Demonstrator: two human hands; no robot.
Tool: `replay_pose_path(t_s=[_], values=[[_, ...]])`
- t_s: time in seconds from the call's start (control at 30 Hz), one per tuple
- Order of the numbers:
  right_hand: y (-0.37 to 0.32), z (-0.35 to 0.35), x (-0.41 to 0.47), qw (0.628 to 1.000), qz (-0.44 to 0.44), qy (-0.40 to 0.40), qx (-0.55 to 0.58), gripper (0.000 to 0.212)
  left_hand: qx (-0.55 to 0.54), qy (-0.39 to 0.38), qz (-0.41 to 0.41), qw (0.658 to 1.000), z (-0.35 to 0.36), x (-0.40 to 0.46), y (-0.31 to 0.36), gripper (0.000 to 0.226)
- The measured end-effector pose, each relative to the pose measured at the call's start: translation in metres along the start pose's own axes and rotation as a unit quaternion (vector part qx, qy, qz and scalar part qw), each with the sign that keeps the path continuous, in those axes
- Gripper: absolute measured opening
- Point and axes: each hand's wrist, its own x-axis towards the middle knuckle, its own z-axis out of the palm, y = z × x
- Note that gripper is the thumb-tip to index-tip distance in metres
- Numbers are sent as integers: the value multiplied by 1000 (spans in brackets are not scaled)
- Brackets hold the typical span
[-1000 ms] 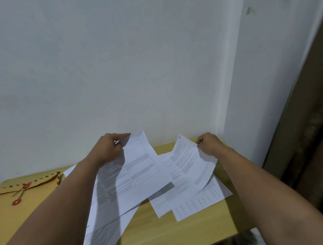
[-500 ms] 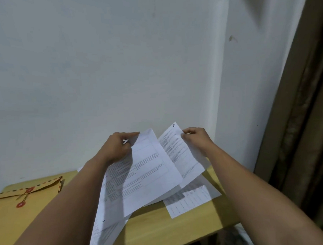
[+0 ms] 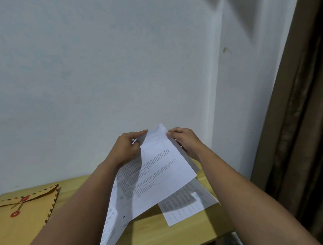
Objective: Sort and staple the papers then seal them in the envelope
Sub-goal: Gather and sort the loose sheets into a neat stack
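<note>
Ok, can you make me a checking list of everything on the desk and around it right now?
Surface: wooden table, by the wall.
Job's things: held papers lifted; one sheet lies flat; envelope at left, flap tied. No stapler seen.
Clutter: nothing seen.
Hands: left hand and right hand both pinch the held papers' top.
Cables: nothing seen.
Surroundings: white wall, brown curtain at right.
</note>
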Motion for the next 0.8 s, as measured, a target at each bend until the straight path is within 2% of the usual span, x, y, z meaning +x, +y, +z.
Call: replay_pose_path(t_s=[0.3, 0.5, 0.63, 0.8], values=[[15, 7, -5, 999, -9, -28, 36, 21, 4, 4, -8, 1000, 9, -7, -3, 55], [-3, 10, 3, 998, -15, -38, 49, 22, -26, 33, -33, 999, -7, -5, 6, 28], [-24, 16, 5, 997, -31, -61, 40, 15, -24, 30, -54, 998, -28, 0, 9, 9], [-34, 19, 6, 996, -33, -68, 55, 15, -16, 8, -46, 999, -43, 3, 13, 18]])
